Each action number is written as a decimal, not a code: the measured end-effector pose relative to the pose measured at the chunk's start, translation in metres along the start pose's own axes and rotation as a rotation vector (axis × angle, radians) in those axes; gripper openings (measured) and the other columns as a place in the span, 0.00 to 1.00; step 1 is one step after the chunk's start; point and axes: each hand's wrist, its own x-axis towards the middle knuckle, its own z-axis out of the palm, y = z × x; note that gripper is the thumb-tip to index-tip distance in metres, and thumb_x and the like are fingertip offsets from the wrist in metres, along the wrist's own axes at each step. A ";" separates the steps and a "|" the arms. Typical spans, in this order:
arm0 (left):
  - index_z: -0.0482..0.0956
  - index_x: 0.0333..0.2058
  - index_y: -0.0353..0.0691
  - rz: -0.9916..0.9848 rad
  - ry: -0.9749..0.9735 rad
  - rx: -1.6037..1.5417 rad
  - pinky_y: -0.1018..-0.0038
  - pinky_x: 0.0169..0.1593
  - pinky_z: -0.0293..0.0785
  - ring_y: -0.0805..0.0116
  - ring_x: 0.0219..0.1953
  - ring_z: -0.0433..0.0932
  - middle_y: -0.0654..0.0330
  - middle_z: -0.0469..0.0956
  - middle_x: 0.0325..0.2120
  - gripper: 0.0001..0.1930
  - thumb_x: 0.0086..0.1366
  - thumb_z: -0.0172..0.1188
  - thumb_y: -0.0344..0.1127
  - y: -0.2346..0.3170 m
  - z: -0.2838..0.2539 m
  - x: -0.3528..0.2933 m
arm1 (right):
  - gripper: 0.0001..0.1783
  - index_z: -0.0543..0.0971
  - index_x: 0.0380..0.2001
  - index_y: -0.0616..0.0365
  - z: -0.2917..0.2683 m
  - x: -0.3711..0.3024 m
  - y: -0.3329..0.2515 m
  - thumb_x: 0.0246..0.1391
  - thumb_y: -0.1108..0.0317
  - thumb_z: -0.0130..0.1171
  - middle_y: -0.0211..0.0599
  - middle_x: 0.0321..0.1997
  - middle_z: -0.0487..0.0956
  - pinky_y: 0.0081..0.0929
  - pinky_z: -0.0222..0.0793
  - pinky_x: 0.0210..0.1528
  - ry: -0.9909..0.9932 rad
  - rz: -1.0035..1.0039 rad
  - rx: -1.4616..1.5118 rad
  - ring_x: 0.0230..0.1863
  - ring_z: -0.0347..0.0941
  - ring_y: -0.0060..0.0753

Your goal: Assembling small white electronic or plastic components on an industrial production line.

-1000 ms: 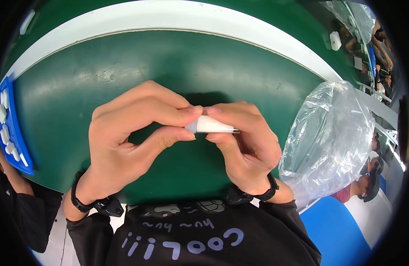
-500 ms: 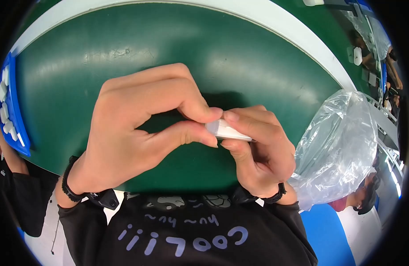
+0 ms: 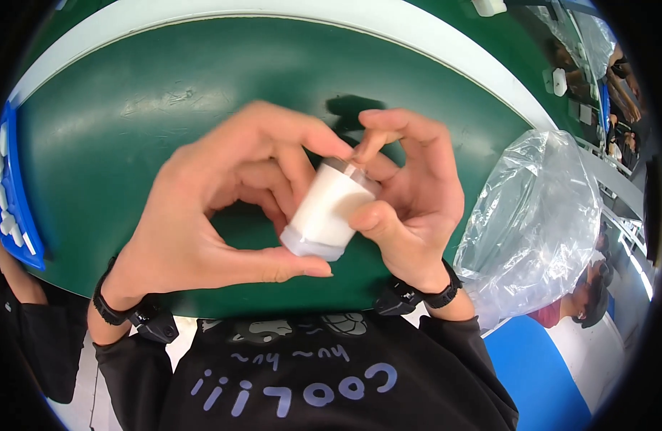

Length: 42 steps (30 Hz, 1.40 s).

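Observation:
Between my two hands, above the green table, is a small white block-shaped piece [image 3: 329,205] with a clear strip at its upper end and a translucent, pale band at its lower end. My left hand [image 3: 202,208] pinches it lengthwise, thumb under the lower end and index fingertip at the upper end. My right hand [image 3: 413,194] grips its right side, with the thumb on the white face and the fingers curled at the upper right corner. The piece is tilted and a little blurred, so its exact kind cannot be made out.
A clear plastic bag [image 3: 535,230] lies at the table's right edge. At the far left stands a blue tray [image 3: 29,237] with several white pieces. The green table [image 3: 166,93] has a white rim [image 3: 223,10]. Other people are at both sides.
The white piece has turned from edge-on to showing its broad face. My left thumb and index finger have spread to its two ends, and my right fingers have lifted and opened somewhat.

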 end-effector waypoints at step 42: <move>0.74 0.34 0.36 0.477 0.010 -0.002 0.78 0.44 0.78 0.72 0.44 0.74 0.57 0.68 0.49 0.11 0.57 0.70 0.26 -0.013 0.021 -0.010 | 0.35 0.68 0.59 0.69 0.001 -0.023 -0.013 0.48 0.75 0.69 0.39 0.54 0.61 0.34 0.74 0.56 -0.101 -0.246 -0.299 0.58 0.67 0.38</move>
